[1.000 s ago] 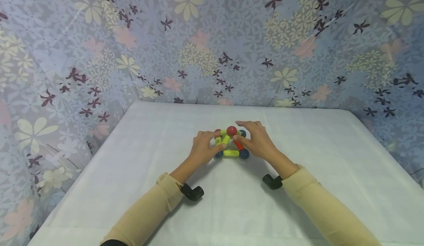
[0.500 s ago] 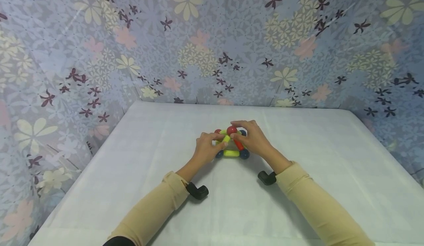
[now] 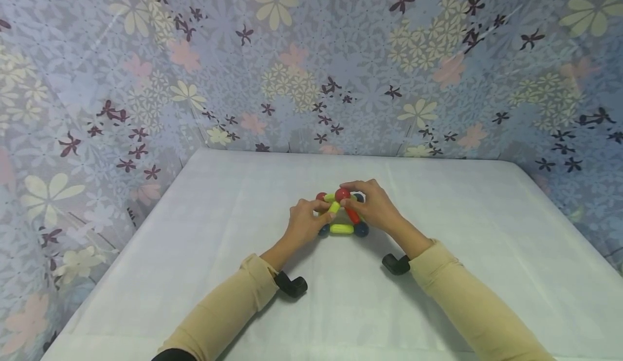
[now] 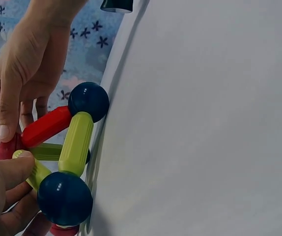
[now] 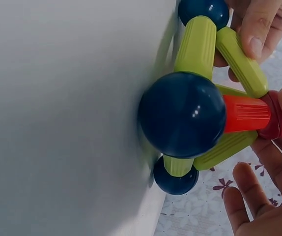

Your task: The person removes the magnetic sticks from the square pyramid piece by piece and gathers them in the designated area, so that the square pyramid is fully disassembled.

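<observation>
A small frame of magnetic rods and balls stands on the white cloth, between both hands. My left hand (image 3: 304, 221) pinches a slanted yellow-green rod (image 5: 241, 64) between thumb and fingers. At the frame's top, my right hand (image 3: 375, 205) holds a red ball (image 3: 343, 194) between its thumb and fingers. That ball joins the slanted rod and a red rod (image 4: 46, 126). Below, a yellow-green rod (image 3: 342, 229) links two navy balls, the nearer right one (image 3: 361, 229) showing plainly. A second red ball (image 3: 322, 196) sits behind my left fingers, which hide part of the frame.
A white cloth (image 3: 233, 199) covers the table. Behind it hangs a floral curtain (image 3: 311, 69), which also runs down the left side. Black camera mounts (image 3: 292, 285) stick out from both wrists.
My right hand has shifted slightly left, bringing its fingers in around the top red ball. The left hand has moved a little right along the slanted rod.
</observation>
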Demonstrator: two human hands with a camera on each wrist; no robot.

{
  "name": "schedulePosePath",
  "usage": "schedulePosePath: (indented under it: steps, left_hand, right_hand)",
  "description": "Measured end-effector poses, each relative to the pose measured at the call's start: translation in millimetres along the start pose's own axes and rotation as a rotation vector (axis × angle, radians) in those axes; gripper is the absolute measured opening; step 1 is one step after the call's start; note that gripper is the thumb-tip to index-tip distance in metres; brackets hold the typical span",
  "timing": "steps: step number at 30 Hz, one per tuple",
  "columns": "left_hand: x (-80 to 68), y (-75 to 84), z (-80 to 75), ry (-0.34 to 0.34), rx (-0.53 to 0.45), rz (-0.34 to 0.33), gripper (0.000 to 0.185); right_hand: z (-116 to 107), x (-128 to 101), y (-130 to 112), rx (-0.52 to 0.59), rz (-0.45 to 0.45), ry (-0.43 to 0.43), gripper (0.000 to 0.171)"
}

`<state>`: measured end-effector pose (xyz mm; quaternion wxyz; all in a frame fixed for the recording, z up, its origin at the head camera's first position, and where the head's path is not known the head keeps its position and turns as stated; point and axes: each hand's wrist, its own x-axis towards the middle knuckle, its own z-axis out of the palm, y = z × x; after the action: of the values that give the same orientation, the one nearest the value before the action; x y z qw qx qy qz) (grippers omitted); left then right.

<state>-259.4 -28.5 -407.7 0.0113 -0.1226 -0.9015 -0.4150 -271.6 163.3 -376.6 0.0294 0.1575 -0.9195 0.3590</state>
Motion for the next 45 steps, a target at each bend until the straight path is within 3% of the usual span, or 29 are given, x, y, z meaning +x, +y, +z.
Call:
schedulePosePath:
  steps: [9, 19, 29, 35, 45]
  left_hand:
    - [-21.6, 6.3, 3.9, -0.071, -0.023, 0.047, 0.03]
    - [-39.8, 11.3, 4.7, -0.079, -0.051, 0.111, 0.027]
    - [-45.6, 12.2, 8.9, -0.075, -0.079, 0.098, 0.024]
    - [-48.7, 10.1, 11.5, -0.029, -0.097, 0.142, 0.021]
    - [-58.7, 10.2, 7.3, 0.013, -0.138, 0.13, 0.022]
  right_hand:
    - [-3, -32, -3, -0.016, -0.057, 0.02, 0.044]
    - [-1, -55, -6, -0.019, -0.079, 0.059, 0.044]
    - [0, -61, -7, -0.023, -0.104, 0.092, 0.042]
    - [2, -61, -6, 0.005, -0.104, 0.099, 0.042]
    - [0, -59, -2, -0.012, -0.085, 0.107, 0.043]
